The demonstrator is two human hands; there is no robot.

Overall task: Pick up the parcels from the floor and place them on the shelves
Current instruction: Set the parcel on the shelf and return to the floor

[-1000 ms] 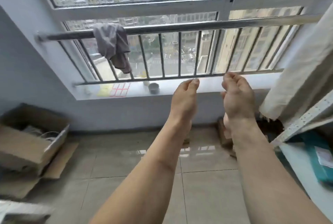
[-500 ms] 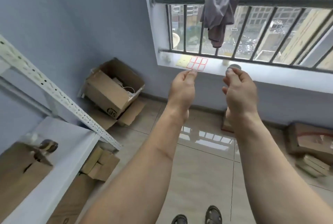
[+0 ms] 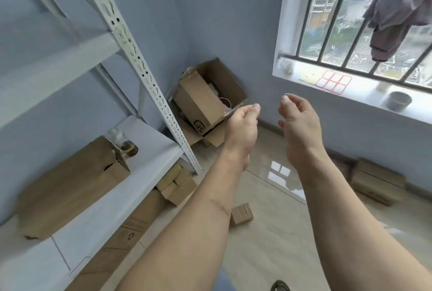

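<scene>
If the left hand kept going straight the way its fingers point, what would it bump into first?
Probably the open cardboard box in the corner: the empty left hand points that way with nothing visible between, though depth is hard to judge.

We saw a floor [image 3: 275, 239] of glossy beige tile, smooth enough to mirror the window panes. The shelving upright [image 3: 140, 66] was white-painted perforated metal, and the shelf board [image 3: 149, 141] a smooth matt white. A large box [image 3: 70, 187] near that board's front edge was matt brown cardboard, scuffed at its corners. The small parcel [image 3: 242, 214] on the floor was plain matt cardboard too, as was the open carton [image 3: 208, 98] in the corner. The window bars [image 3: 327, 24] were dark metal; a soft grey cloth [image 3: 397, 9] hung over the top rail. The walls [image 3: 210, 21] were matt blue-grey paint.
</scene>
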